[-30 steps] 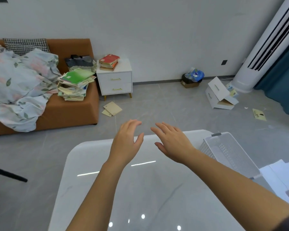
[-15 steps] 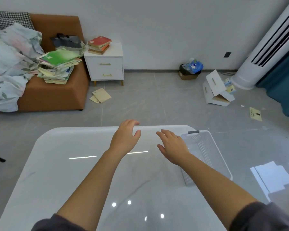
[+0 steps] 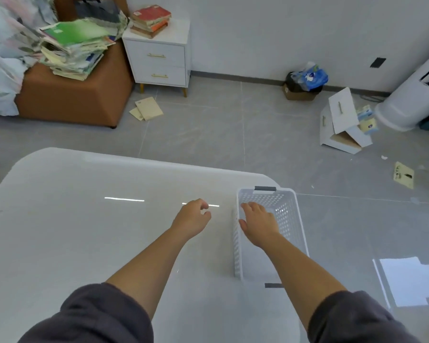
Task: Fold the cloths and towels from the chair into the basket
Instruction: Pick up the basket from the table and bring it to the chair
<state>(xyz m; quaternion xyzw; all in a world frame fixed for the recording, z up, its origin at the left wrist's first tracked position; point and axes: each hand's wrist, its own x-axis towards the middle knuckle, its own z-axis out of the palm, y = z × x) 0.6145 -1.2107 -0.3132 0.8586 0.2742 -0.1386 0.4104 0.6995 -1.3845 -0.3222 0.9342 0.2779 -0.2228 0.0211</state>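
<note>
Left grip is hovering over the tabletop, fingers loosely curled, holding nothing. Right grip is hanging over the left rim of the white basket, fingers relaxed, nothing grasped; can't tell if it's touching the rim. Basket is sitting at the tabletop's right edge, and the floral cloth is lying heaped on the orange chair, far left.
</note>
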